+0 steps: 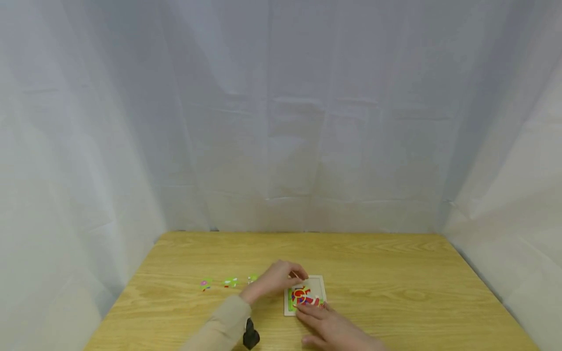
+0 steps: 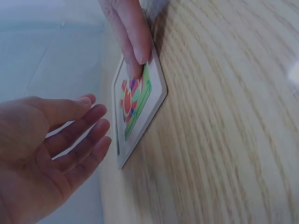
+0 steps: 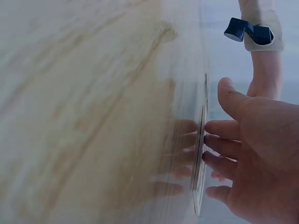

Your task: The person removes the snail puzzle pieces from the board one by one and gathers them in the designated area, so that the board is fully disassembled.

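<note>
In the head view a small square picture puzzle in a pale frame (image 1: 324, 287) lies on the table. Red, blue and green picture pieces (image 1: 301, 295) cover its lower part, while the upper part shows bare pale board. My left hand (image 1: 277, 278) hovers at its upper left corner, thumb and index tips close together in the left wrist view and the other fingers loosely bent. No piece shows between them. My right hand (image 1: 333, 329) reaches in from the lower right, its nearly straight fingertips resting on the picture's lower edge.
Left of the puzzle, a pink-and-green piece (image 1: 205, 283) and a green-and-white piece (image 1: 230, 282) lie loose on the wooden table (image 1: 395, 273). Another green piece (image 1: 252, 279) sits partly behind the left forearm. White sheeting (image 1: 298, 146) hangs around the table.
</note>
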{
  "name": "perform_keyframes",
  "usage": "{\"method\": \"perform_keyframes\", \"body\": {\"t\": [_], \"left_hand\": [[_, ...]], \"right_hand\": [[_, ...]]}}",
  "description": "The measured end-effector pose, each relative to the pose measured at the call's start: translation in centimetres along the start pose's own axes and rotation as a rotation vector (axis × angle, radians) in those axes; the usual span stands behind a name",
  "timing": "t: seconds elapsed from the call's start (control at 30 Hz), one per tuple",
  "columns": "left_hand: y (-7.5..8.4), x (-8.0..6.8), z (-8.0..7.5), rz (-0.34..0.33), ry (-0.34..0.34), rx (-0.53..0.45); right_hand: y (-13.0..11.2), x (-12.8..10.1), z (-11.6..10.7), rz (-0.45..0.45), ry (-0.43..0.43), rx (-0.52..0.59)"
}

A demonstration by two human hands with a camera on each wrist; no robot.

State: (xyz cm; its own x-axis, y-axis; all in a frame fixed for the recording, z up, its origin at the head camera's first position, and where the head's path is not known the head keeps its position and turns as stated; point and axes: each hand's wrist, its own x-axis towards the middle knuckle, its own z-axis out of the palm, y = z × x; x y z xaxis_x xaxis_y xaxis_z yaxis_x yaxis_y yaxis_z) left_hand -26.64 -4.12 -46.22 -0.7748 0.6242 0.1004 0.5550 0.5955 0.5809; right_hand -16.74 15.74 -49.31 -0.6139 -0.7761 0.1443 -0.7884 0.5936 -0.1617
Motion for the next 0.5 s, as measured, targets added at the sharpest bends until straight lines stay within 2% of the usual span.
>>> {"method": "perform_keyframes", "body": {"t": [0.2, 0.3, 0.5], "left_hand": [[0.51, 0.01, 0.48, -0.078, -0.030, -0.019], [0.52, -0.04, 0.67, -0.088, -0.025, -0.010], [0.31, 0.02, 0.86, -0.062, -0.040, 0.016]], "right_hand": [[-0.16, 0.09, 0.04, 0.001, -0.031, 0.005], [-0.29, 0.16, -0.06, 0.015, -0.049, 0.020], [-0.39, 0.26, -0.07, 0.029, -0.057, 0.030]]}}
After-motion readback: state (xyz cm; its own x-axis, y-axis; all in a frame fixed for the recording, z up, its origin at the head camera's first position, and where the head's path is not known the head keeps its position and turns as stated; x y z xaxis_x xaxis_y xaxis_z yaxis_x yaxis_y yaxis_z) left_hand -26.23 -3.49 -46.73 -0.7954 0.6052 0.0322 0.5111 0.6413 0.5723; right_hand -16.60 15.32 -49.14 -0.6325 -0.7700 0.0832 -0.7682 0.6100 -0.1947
